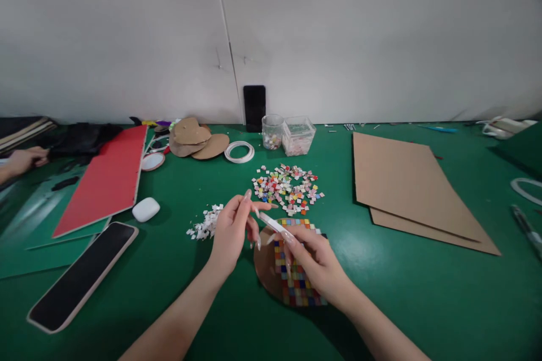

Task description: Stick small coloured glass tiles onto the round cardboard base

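Note:
My right hand (315, 256) grips a slim white stick-like piece (273, 222) that slants up to the left. At its far end is my left hand (232, 225), thumb and fingers drawn together; whatever they pinch is too small to make out. Both hands are above a round brown cardboard disc (265, 268), partly covered with rows of colourful square mosaic tiles (296, 285). My right hand hides part of those rows. Behind the hands lies a loose spread of coloured tiles (292, 186). A heap of small white scraps (205, 224) sits left of my left hand.
Cardboard sheets (398, 180) lie right; a tape roll (239, 152), cardboard discs (190, 138), a cup (272, 131) and a plastic box (298, 135) stand behind. Left are a phone (84, 276), a white case (146, 210), a red board (110, 175) and another person's hand (25, 162).

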A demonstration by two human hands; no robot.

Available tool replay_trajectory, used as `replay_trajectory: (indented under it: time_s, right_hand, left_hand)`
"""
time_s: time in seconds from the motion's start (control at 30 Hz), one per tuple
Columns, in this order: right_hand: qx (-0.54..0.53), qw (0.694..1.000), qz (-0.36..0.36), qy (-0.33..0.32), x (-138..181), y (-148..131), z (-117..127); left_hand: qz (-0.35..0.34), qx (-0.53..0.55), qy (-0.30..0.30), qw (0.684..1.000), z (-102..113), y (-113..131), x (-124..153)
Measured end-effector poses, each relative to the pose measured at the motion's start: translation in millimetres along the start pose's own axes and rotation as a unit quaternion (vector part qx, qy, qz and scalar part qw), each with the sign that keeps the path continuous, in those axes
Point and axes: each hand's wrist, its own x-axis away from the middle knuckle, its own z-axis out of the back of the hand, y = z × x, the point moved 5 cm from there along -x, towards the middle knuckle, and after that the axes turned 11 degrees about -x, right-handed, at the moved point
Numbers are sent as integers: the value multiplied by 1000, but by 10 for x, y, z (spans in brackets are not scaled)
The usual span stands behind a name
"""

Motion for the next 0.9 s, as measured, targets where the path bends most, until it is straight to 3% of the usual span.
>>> replay_trajectory:
  time_s: [0.33,0.53,0.73,0.8,0.9]
  right_hand:
    - [26,998,-5,52,-23,81,-2]
    - [33,998,-23,39,-28,89,-5]
    - [45,997,-24,53,-37,126,35]
    - [39,997,-29,52,-31,133,44]
    - [20,999,-38,23,-9,119,30]
  left_hand:
    - [-89,-84,26,992,-56,99,183]
    - [-16,51,-38,998,-89,71,151]
    - [-7,100,-129,987,-155,127,229]
    - [-23,102,-95,990,-97,153,199]
    - [-36,76,14,996,76,162,97]
